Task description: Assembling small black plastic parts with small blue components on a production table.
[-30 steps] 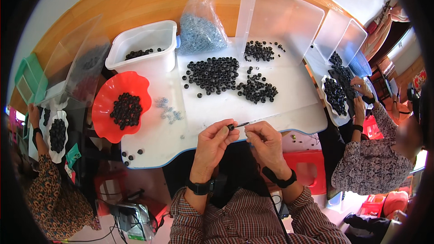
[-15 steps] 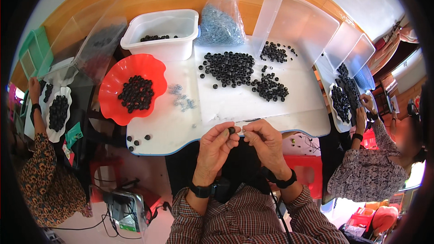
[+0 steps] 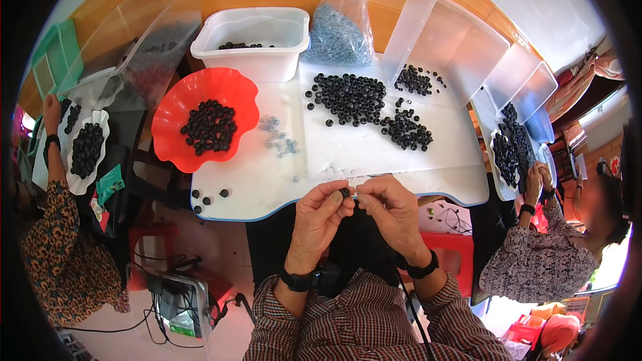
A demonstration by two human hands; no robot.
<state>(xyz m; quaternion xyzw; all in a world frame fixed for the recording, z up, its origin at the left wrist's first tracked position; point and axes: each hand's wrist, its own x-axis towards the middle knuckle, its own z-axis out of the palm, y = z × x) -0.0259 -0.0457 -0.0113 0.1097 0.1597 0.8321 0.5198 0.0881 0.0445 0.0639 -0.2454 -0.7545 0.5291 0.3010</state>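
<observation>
Holding hand: in the head view, the left hand [image 3: 319, 215] is pinching a small black bead [image 3: 344, 192] between thumb and fingertips, closing snugly on it while the other fingers are curling inward.
Right hand: the right hand [image 3: 390, 212] is bending its thumb and forefinger nearly together just beside the bead; whether those tips are gripping anything tiny, I cannot tell.
Black bead: it is sitting at the left fingertips, between the two hands, near the front edge of the white table [image 3: 267, 194].
Wrists: a black band [image 3: 296, 281] is circling the left wrist and another [image 3: 422, 266] is circling the right, above checked sleeves [image 3: 281, 311].
Bead piles: a large pile [image 3: 349, 97] is lying on a white sheet [image 3: 361, 154], with a smaller pile [image 3: 409, 131] lying to its right and nearer the hands.
Clear box: it [image 3: 468, 47] is standing at the back right, with a third pile [image 3: 414, 80] lying by its left side.
Red bowl: this wavy-rimmed bowl [image 3: 170, 113] is standing at the left, holding many black beads.
White tub: it [image 3: 257, 65] is standing behind the bowl, holding some beads.
Plastic bag: it [image 3: 340, 37] is leaning beside the tub, bulging with blue bits.
Blue bits: a loose scatter [image 3: 281, 142] is lying right of the bowl.
Loose beads: four [image 3: 206, 200] are lying at the table's near left corner.
Neighbours: one person [image 3: 67, 254] is sitting at the left, another [image 3: 538, 264] at the right.
</observation>
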